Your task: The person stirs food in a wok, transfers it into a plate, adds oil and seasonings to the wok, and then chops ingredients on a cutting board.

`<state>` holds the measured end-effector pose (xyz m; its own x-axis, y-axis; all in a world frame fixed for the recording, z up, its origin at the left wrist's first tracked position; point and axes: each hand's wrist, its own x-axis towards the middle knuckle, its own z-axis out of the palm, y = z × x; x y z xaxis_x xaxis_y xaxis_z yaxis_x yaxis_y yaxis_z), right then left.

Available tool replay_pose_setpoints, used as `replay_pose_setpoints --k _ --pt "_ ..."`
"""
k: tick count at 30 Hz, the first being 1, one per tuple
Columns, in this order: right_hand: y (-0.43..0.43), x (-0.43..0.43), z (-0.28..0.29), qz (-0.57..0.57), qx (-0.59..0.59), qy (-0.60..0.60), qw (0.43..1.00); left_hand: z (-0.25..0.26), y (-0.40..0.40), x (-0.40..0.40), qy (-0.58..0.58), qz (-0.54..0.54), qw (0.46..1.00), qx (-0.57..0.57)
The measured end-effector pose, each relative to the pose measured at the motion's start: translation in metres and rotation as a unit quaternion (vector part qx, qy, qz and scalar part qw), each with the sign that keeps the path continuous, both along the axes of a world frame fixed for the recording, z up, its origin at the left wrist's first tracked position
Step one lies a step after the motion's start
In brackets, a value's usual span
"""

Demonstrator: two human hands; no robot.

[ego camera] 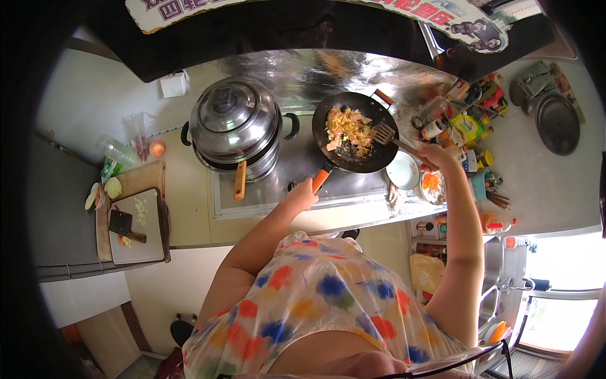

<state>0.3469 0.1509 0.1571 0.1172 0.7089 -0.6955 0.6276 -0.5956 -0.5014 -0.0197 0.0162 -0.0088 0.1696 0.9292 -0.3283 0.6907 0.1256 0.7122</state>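
Observation:
My left hand (303, 194) grips the orange handle (322, 178) of a dark wok (326, 147), which sits on the right part of the gas stove (293, 147). Chopped, mixed food in yellow and pink pieces (349, 129), perhaps egg and ham, lies in the wok. In my right hand (435, 157) is the wooden handle of a slotted spatula (386, 134). Its metal head rests at the right edge of the food. Just below that hand are a pale bowl (402, 171) and a dish holding shredded orange vegetable (432, 182), probably carrot.
A lidded steel steamer pot (232, 113) occupies the stove's left side, a wooden-handled pan (240, 180) against it. Farther left, a cleaver (121, 223) lies on a cutting board (142, 246) with chopped pieces. Seasoning bottles (466, 128) crowd the right. The range hood (284, 35) overhangs the back.

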Motion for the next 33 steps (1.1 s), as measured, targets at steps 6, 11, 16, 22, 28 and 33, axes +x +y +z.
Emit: replay_pose_setpoints --k 6,11,16,22,28,33 --pt "0.004 -0.066 -0.03 0.02 0.017 0.02 0.999 0.01 -0.003 -0.002 -0.009 0.008 1.0 -0.022" --pt "-0.02 -0.127 -0.019 0.093 0.16 -0.069 0.98 0.002 -0.004 -0.003 -0.006 0.009 1.0 -0.018" --pt "-0.053 -0.132 -0.019 0.305 0.275 -0.277 0.869 0.001 -0.004 -0.002 -0.003 0.001 1.0 0.013" --pt "-0.089 -0.111 0.012 0.412 0.289 -0.329 0.799 0.002 -0.003 -0.001 -0.006 0.002 1.0 -0.006" --pt "-0.114 -0.099 0.073 0.425 0.218 -0.438 0.762 0.006 -0.002 -0.001 -0.001 0.001 1.0 -0.007" --pt "-0.129 -0.089 0.101 0.434 0.233 -0.352 0.796 -0.001 -0.001 -0.004 0.008 -0.001 1.0 -0.016"
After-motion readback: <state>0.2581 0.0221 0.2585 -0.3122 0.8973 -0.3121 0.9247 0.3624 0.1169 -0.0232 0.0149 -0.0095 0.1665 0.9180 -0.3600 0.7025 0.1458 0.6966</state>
